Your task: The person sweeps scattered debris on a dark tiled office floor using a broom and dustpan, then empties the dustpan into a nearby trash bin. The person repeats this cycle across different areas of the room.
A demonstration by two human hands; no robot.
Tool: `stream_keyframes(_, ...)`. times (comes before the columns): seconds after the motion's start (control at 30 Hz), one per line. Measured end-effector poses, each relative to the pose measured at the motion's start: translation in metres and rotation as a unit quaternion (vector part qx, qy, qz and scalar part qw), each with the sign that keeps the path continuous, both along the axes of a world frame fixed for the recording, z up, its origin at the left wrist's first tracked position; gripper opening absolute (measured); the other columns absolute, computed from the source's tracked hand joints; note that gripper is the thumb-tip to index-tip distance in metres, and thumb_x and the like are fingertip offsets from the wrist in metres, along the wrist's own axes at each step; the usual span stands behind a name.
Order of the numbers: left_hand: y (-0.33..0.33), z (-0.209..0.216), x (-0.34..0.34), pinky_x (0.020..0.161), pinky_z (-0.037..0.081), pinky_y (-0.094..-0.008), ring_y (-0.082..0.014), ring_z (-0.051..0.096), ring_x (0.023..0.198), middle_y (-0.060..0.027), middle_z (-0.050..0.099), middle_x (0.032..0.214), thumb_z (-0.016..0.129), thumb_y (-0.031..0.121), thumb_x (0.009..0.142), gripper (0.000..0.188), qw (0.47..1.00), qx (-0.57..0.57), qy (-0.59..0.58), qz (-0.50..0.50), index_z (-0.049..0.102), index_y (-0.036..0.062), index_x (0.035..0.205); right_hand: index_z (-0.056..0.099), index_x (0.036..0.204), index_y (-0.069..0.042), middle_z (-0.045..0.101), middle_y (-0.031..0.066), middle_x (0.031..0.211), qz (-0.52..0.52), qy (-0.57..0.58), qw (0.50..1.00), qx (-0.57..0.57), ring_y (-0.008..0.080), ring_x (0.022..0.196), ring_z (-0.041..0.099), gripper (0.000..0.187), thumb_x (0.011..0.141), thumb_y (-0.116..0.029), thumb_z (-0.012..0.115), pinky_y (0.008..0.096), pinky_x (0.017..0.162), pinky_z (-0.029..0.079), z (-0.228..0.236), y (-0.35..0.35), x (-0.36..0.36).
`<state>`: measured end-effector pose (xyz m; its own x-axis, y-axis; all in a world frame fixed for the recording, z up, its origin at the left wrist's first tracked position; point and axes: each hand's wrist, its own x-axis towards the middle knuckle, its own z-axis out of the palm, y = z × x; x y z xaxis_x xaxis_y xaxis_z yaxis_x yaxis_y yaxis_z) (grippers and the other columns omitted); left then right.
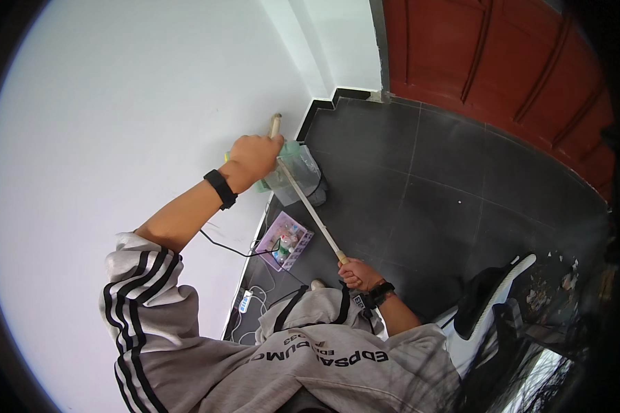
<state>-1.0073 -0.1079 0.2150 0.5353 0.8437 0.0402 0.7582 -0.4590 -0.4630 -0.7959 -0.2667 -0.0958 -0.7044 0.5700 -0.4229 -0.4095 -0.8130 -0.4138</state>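
A long pale pole (pixel 311 212) slants across the middle of the view. My left hand (pixel 253 160) is closed around it near its upper end, with the worn tip showing beyond my fist. Lower down, my right hand (pixel 360 274) grips the same pole where a yellowish band shows, close to my body. Whatever is at the pole's lower end is hidden behind my arm and clothing. Behind my left hand stands a bin (pixel 315 195) with a translucent bag over it, partly covered by the hand.
A purple basket (pixel 302 253) with small items stands by the white wall (pixel 117 124). Cables and a white power strip (pixel 244 301) lie near my legs. Small debris (pixel 539 298) is on the dark tiles at right, beside a black-and-white object (pixel 486 296). A red door (pixel 503 62) is at far right.
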Motion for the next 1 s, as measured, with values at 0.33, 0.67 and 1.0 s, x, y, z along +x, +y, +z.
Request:
stream_keyframes(0.33, -0.009, 0.009, -0.022, 0.055, 0.050, -0.0419, -0.0314, 0.064, 0.065, -0.0130, 0.064, 0.070, 0.053, 0.009, 0.077, 0.018, 0.999, -0.006, -0.010, 0.045, 0.052, 0.0059, 0.095, 0.041, 0.081, -0.014, 0.032, -0.0072, 0.051, -0.004, -0.095, 0.995, -0.026, 0.0029, 0.033, 0.027, 0.019, 0.081, 0.001, 0.053, 0.0199, 0.029, 0.023, -0.023, 0.009, -0.009)
stream_keyframes(0.67, -0.021, 0.012, -0.018, 0.051, 0.048, -0.0421, -0.0322, 0.062, 0.059, -0.0134, 0.062, 0.065, 0.052, 0.008, 0.078, 0.014, 0.999, -0.006, -0.015, 0.043, 0.051, 0.0061, 0.091, 0.041, 0.081, -0.012, 0.034, -0.0060, 0.054, 0.029, -0.001, 1.000, 0.008, 0.0026, 0.034, 0.028, 0.016, 0.083, -0.003, 0.054, 0.0192, 0.030, 0.023, 0.007, 0.008, -0.012)
stream_keyframes(1.0, -0.023, 0.023, -0.038, 0.054, 0.049, -0.0424, -0.0329, 0.062, 0.062, -0.0145, 0.062, 0.067, 0.053, 0.007, 0.077, 0.015, 0.997, -0.006, -0.022, 0.077, 0.051, 0.0050, 0.092, 0.042, 0.080, -0.011, 0.035, -0.0051, 0.055, 0.030, -0.114, 0.992, 0.039, 0.0031, 0.036, 0.030, 0.016, 0.079, -0.001, 0.055, 0.0194, 0.031, 0.024, 0.014, 0.007, -0.009)
